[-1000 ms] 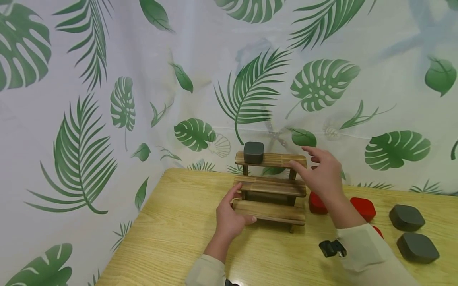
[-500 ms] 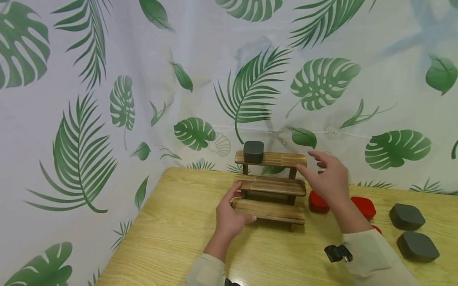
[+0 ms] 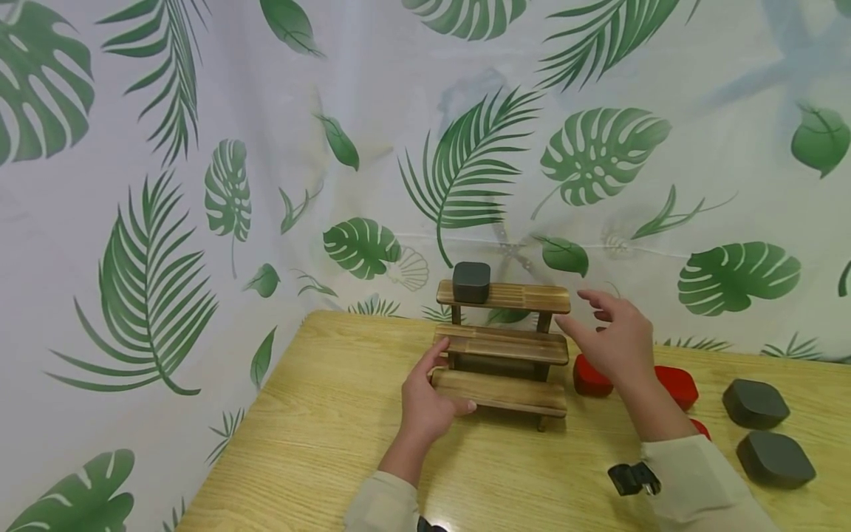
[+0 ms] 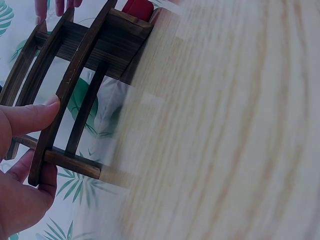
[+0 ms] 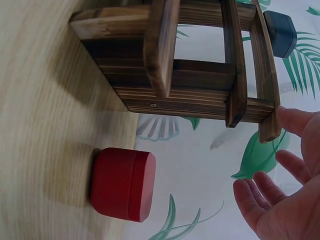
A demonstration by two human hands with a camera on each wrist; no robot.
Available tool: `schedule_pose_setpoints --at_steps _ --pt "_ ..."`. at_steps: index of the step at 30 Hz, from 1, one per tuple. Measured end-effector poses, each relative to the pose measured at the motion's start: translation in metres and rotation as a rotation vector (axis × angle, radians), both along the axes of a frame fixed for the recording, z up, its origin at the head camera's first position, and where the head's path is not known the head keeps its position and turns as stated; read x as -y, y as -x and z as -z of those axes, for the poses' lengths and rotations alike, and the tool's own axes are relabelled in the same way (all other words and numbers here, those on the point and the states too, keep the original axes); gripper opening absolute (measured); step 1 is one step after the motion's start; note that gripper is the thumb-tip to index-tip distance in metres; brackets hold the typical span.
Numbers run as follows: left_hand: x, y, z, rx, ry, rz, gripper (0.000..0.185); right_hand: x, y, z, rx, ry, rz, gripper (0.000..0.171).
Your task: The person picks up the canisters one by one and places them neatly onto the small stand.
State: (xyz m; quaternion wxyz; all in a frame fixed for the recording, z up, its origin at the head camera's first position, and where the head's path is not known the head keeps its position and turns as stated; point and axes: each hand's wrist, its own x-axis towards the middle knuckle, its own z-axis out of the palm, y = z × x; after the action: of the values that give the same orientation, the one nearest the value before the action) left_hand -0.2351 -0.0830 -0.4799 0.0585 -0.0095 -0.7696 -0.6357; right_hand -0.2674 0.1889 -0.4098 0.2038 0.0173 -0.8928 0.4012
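Observation:
A three-tier wooden shelf stand (image 3: 505, 345) stands on the table near the patterned backdrop. One dark grey rounded box (image 3: 471, 282) sits at the left of its top tier. My left hand (image 3: 428, 403) grips the left end of the lowest tier; in the left wrist view, the thumb lies on the front of the board and fingers curl behind it. My right hand (image 3: 614, 340) is held by the right end of the top tier, fingers loosely bent and holding nothing. One digit looks very near that end in the right wrist view; contact is unclear.
Right of the stand lies a red rounded box (image 3: 590, 375), with another red box (image 3: 681, 386) partly behind the right forearm and a third mostly covered by the sleeve. Two dark grey boxes (image 3: 756, 403) lie farther right. The leaf-print backdrop (image 3: 372, 185) rises behind the table.
My right hand has drawn a little right and down from the top tier's right end. The left hand, the stand and the grey box on it keep their places.

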Motion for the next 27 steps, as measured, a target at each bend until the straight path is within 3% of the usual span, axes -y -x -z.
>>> schedule_pose_setpoints --at_steps 27 --pt "-0.001 -0.001 0.0 0.012 -0.014 -0.007 0.104 -0.01 -0.007 0.018 0.072 -0.037 0.011 0.056"
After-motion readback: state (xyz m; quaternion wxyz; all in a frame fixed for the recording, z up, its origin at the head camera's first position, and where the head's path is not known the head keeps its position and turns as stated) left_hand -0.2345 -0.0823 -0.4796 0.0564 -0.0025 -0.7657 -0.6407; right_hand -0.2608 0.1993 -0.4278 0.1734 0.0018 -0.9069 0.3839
